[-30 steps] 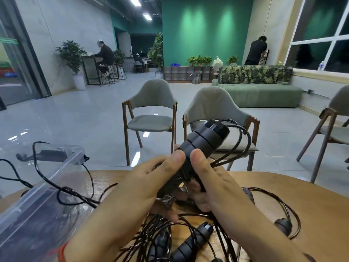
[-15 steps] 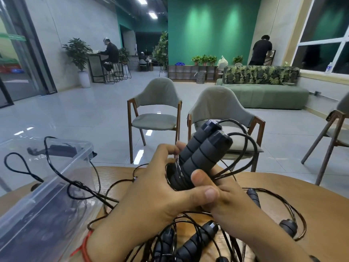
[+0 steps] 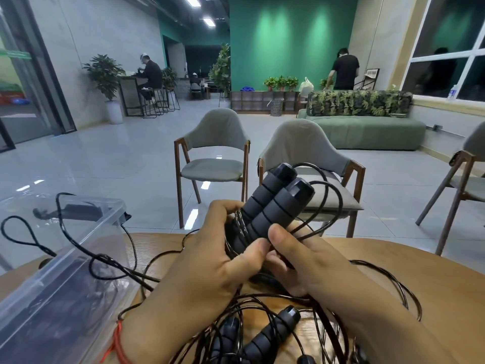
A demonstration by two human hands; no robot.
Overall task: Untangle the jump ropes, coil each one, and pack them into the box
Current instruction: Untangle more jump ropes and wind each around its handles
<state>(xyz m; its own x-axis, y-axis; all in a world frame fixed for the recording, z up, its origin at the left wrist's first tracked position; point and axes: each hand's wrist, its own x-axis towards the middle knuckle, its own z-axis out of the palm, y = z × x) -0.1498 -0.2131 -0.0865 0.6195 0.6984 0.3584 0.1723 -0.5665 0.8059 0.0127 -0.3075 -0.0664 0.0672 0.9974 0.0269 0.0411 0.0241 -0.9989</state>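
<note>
While my left hand (image 3: 210,264) and right hand (image 3: 309,261) grip the paired handles (image 3: 270,208), I should wrap the cord (image 3: 341,204) snugly around them.

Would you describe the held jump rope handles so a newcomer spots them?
Above the wooden table, beside the clear box, the left hand and right hand grip two grey foam handles. Unlike the handles lying flat below, these point upward, side by side.

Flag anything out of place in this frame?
Yes. A black cord spills over the rim of the clear box onto the table instead of lying coiled inside. Near the table edge, loose handles sit in a tangled heap of cords. The handle pair gripped by the left hand and right hand looks tidy.
</note>
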